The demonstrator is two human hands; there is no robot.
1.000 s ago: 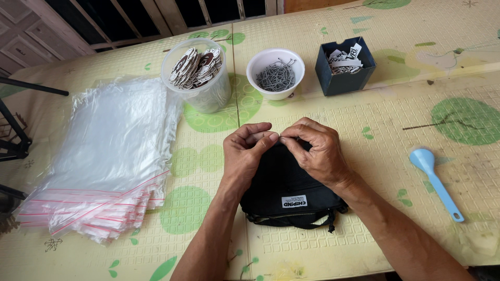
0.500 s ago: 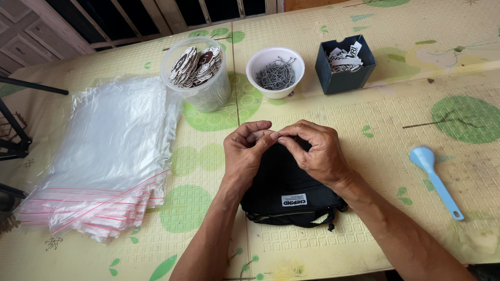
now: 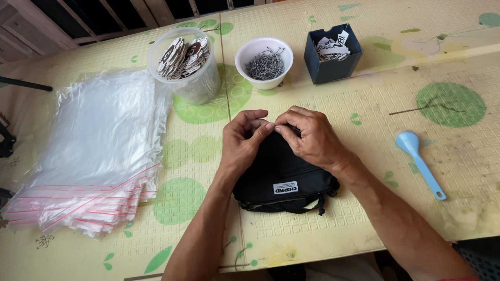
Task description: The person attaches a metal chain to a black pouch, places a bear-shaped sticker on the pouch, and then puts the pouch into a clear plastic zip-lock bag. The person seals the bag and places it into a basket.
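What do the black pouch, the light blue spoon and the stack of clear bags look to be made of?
The black pouch under both hands looks like woven fabric, matte, with soft folds and a sewn label. The light blue spoon seems to be moulded plastic, smooth and slightly glossy. The stack of clear bags looks like thin plastic film: see-through, shiny and wrinkled, with red strips along the closing edges.

A small white rectangular label sits on the black pouch, just below the right hand.
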